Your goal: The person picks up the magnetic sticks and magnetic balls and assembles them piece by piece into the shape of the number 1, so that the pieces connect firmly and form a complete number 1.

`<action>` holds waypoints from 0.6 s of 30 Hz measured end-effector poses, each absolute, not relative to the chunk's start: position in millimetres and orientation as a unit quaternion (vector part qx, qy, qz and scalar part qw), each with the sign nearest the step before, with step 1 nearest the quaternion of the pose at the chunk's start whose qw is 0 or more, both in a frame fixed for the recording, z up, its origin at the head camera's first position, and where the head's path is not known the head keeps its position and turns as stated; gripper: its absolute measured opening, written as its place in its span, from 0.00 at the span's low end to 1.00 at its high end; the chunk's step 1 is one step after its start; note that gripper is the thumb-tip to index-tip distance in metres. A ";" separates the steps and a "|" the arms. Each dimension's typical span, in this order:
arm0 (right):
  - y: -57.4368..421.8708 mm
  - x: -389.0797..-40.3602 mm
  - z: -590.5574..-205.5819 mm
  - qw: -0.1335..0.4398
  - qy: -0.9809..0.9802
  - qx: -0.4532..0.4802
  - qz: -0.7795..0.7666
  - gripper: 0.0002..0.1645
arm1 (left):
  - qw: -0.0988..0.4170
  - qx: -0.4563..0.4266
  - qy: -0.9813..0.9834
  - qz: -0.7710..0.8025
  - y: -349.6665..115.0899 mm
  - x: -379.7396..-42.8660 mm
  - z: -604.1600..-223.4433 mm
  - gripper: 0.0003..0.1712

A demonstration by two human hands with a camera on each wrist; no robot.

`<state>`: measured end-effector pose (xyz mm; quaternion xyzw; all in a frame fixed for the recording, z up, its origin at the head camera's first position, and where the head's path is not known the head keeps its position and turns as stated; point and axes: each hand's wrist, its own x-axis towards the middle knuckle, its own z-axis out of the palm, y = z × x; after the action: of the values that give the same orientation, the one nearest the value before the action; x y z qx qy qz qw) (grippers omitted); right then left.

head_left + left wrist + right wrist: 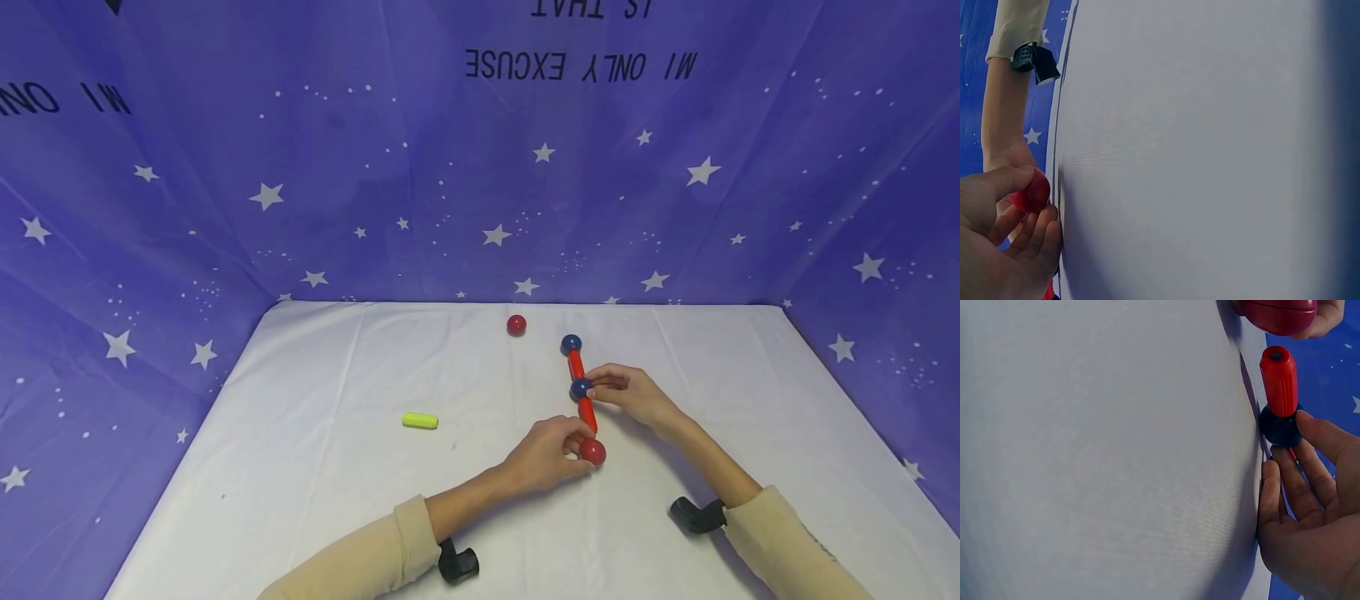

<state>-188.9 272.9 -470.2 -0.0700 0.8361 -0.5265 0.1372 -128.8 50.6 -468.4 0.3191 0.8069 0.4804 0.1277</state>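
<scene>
My left hand (542,457) pinches a glossy red ball (592,452) between thumb and fingers. My right hand (633,394) grips a dark blue ball (581,390) at the middle of a short chain. From that ball a red rod (587,415) points toward the left hand. In the right wrist view, the bare end of the ridged rod (1282,381) shows a dark tip, apart from the held red ball (1280,317). Beyond the right hand, a second red rod (576,364) joins the middle ball to another blue ball (572,343).
Another red ball (516,325) lies near the back edge of the white-covered table (300,492). A yellow-green rod (420,421) lies left of the hands. Black wrist devices (457,563) sit on both forearms. Purple star-printed cloth (420,183) surrounds the table.
</scene>
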 end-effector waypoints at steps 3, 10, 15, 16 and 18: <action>272.8 -188.7 -470.5 0.135 0.836 -0.071 -0.527 0.21 | 0.126 0.321 0.809 0.476 51.5 -128.4 -468.4 0.18; 273.1 -188.7 -471.1 0.136 0.835 -0.073 -0.527 0.21 | 0.114 0.329 0.817 0.460 52.6 -129.0 -468.0 0.17; 272.8 -188.3 -469.6 0.134 0.838 -0.077 -0.523 0.22 | 0.105 0.329 0.822 0.454 53.7 -130.3 -469.3 0.17; 272.8 -188.2 -469.4 0.133 0.838 -0.078 -0.523 0.22 | 0.104 0.328 0.822 0.453 53.9 -130.6 -469.4 0.17; 272.8 -188.2 -469.5 0.133 0.838 -0.079 -0.523 0.22 | 0.105 0.327 0.823 0.453 54.5 -131.2 -469.4 0.17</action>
<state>-188.2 272.8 -469.5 -0.0792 0.8382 -0.5230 0.1326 -131.2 54.5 -469.4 0.3272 0.8227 0.4527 0.1053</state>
